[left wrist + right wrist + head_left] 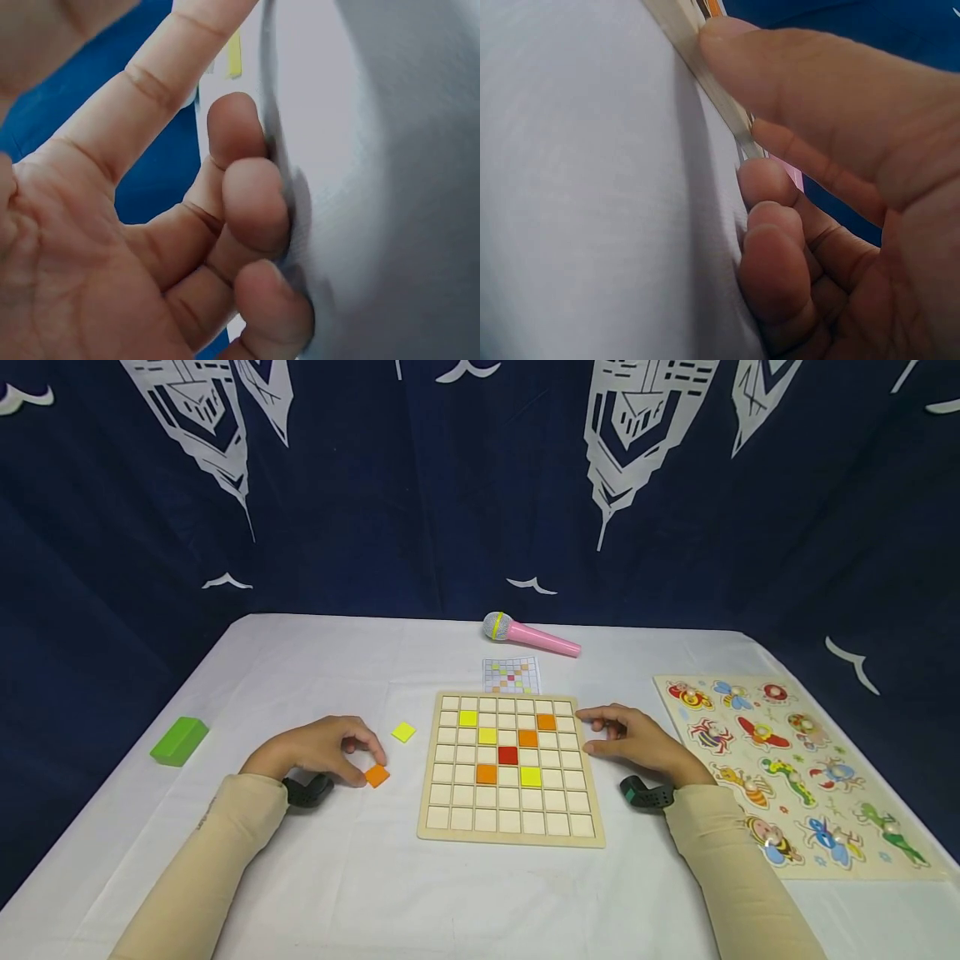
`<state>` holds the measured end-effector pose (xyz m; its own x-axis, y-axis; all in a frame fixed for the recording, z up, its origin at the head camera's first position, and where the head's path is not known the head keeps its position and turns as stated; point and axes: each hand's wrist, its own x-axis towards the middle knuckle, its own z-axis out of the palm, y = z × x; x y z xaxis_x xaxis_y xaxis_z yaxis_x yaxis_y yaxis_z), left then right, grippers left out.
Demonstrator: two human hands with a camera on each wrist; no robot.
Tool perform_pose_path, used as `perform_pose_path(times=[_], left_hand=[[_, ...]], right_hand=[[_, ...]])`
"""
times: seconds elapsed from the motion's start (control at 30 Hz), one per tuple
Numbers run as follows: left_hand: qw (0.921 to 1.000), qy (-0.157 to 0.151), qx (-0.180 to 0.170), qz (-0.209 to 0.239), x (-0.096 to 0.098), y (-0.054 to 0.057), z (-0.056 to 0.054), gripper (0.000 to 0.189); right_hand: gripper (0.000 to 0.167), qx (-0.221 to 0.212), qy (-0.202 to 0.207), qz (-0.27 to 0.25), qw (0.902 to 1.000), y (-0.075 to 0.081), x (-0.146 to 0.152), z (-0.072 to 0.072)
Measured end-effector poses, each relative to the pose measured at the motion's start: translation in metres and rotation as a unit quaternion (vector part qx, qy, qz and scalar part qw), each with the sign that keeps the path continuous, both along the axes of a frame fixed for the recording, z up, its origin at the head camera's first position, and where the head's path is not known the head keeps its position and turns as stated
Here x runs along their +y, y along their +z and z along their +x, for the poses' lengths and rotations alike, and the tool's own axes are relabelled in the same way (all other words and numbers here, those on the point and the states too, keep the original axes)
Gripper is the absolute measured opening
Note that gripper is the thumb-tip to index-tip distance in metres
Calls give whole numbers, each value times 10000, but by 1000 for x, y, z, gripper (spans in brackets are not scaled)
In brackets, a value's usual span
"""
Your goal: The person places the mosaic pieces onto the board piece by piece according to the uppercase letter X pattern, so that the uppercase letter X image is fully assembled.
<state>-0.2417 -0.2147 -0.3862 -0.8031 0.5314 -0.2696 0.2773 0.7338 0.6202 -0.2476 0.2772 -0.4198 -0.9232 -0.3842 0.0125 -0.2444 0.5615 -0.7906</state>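
Observation:
In the head view, my left hand has thumb and index finger at opposite edges of a small orange square tile, pinching it low over the white cloth. The left wrist view shows the other fingers curled against the cloth; the tile is hidden there. My right hand touches the right edge of a wooden grid board with thumb and index finger straight; its remaining fingers bend down to the cloth. Yellow, orange and one red tile lie in the board's squares. A loose yellow tile lies left of the board.
A printed card with a coloured grid pattern lies behind the board. Beyond it is a pink toy microphone. A green block stands at the far left, and an insect picture puzzle lies at the right under the right forearm.

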Motion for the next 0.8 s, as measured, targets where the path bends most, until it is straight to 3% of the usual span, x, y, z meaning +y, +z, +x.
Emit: perform_pose_path(times=[0.23, 0.47, 0.8], left_hand=[[9996, 11, 232, 129, 2, -1, -1, 28], [9968, -280, 380, 638, 4, -2, -5, 26], [9910, -415, 745, 1032, 22, -1, -3, 25]], right_hand=[[56, 1, -7, -4, 10000, -1, 0, 0], [57, -13, 0, 19, 10000, 0, -1, 0], [62, -19, 7, 101, 9999, 3, -1, 1]])
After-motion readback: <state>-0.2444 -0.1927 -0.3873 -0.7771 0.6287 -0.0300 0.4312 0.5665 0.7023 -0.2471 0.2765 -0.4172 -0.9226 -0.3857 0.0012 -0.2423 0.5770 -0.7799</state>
